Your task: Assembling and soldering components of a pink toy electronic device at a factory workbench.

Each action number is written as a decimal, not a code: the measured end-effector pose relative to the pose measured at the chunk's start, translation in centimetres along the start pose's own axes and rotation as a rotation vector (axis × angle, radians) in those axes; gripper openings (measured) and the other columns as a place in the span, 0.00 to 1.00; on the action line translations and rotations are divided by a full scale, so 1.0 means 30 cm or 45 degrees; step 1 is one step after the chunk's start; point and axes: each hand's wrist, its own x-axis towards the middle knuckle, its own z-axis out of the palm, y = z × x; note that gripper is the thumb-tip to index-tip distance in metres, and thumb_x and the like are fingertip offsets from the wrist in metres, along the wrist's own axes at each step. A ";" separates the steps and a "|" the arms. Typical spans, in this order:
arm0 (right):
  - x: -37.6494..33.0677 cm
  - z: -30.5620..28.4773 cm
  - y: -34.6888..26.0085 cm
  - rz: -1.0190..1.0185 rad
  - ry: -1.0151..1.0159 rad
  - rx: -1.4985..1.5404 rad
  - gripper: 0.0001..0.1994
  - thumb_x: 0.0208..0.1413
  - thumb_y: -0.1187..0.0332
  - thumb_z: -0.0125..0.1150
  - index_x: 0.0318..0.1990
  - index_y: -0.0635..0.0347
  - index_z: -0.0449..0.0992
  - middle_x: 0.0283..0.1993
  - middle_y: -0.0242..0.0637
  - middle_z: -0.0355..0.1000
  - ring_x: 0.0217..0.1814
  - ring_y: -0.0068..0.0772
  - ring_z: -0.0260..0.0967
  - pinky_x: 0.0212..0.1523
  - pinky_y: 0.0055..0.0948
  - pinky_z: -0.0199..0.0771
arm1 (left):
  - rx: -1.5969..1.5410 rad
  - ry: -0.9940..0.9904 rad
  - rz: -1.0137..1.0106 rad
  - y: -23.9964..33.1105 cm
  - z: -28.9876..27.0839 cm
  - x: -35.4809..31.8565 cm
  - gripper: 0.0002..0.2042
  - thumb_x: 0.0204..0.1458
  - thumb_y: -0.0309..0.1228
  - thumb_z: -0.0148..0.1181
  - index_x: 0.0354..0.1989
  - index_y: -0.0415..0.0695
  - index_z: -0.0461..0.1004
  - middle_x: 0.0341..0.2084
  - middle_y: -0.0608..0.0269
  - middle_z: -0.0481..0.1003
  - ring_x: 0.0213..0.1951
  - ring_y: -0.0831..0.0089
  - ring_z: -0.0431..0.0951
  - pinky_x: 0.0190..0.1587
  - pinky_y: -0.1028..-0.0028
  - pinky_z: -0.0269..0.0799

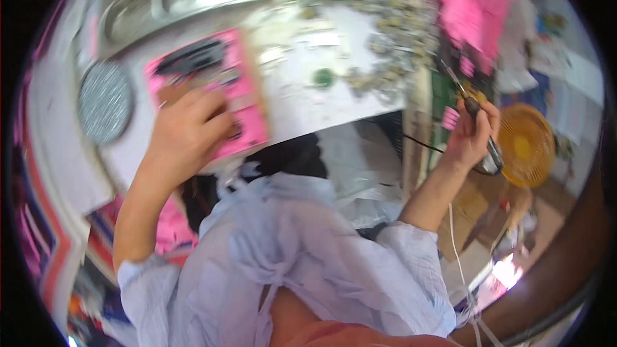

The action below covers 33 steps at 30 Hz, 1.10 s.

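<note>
My left hand: it (186, 125) is over the lower part of the pink panel, fingers bent down toward it; blur and my knuckles hide the fingertips, so I cannot tell whether they pinch anything.
My right hand: out to the side, past the table's right edge, my fingers (472, 132) are closed around the slim tool.
Slim tool: its dark handle (472, 106) sits in my grip, and its thin metal shaft slants up and to the left, well apart from the panel.
Pink panel: it lies tilted on the white tabletop (302, 106), left of centre, its bare pink corner (252, 127) showing right of my left hand.
Dark piece: long and blurred, it (193, 56) lies across the panel's upper part, beyond my fingers.
Left of the panel: a round grey disc (105, 103).
Right of the panel: a small green disc (323, 78), then a spread of small greyish parts (398, 32).
Far edge: shiny metal trays (128, 26).
Beyond my right hand: an orange-yellow basket (527, 144), with pink cloth (472, 0) farther up.
</note>
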 end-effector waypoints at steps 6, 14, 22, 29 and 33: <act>0.096 -0.352 -0.049 -0.287 0.551 -0.278 0.04 0.60 0.76 0.57 0.39 0.65 0.76 0.32 0.39 0.75 0.23 0.25 0.67 0.28 0.15 0.67 | 0.017 0.054 -0.007 0.023 0.018 0.031 0.11 0.41 0.25 0.70 0.34 0.44 0.77 0.37 0.60 0.76 0.38 0.60 0.79 0.36 0.64 0.77; 0.388 -0.260 0.136 -0.047 0.559 -0.566 0.06 0.60 0.68 0.66 0.39 0.60 0.79 0.32 0.33 0.75 0.33 0.23 0.72 0.34 0.24 0.73 | -0.026 0.133 -0.021 -0.024 0.055 -0.026 0.07 0.45 0.30 0.62 0.28 0.42 0.73 0.36 0.54 0.75 0.40 0.55 0.78 0.39 0.59 0.77; 0.215 0.134 0.207 -0.592 0.057 -1.078 0.09 0.62 0.70 0.64 0.46 0.64 0.79 0.40 0.41 0.76 0.42 0.34 0.75 0.44 0.30 0.76 | -0.032 0.292 0.008 -0.023 0.119 -0.082 0.09 0.49 0.32 0.62 0.30 0.39 0.73 0.37 0.55 0.73 0.40 0.58 0.78 0.37 0.61 0.77; -0.126 0.430 0.174 -0.674 -1.135 -0.835 0.12 0.63 0.72 0.63 0.51 0.67 0.79 0.47 0.47 0.78 0.50 0.44 0.77 0.54 0.35 0.78 | 0.138 0.418 0.083 -0.029 0.134 -0.069 0.08 0.46 0.31 0.62 0.22 0.40 0.73 0.36 0.54 0.72 0.39 0.58 0.78 0.35 0.61 0.77; -0.299 0.695 0.217 -0.513 -1.171 -0.803 0.12 0.56 0.64 0.71 0.42 0.61 0.80 0.35 0.38 0.73 0.40 0.39 0.69 0.49 0.43 0.66 | 0.059 0.473 0.032 -0.017 0.146 -0.082 0.09 0.47 0.33 0.64 0.24 0.40 0.77 0.34 0.54 0.75 0.36 0.55 0.80 0.34 0.57 0.77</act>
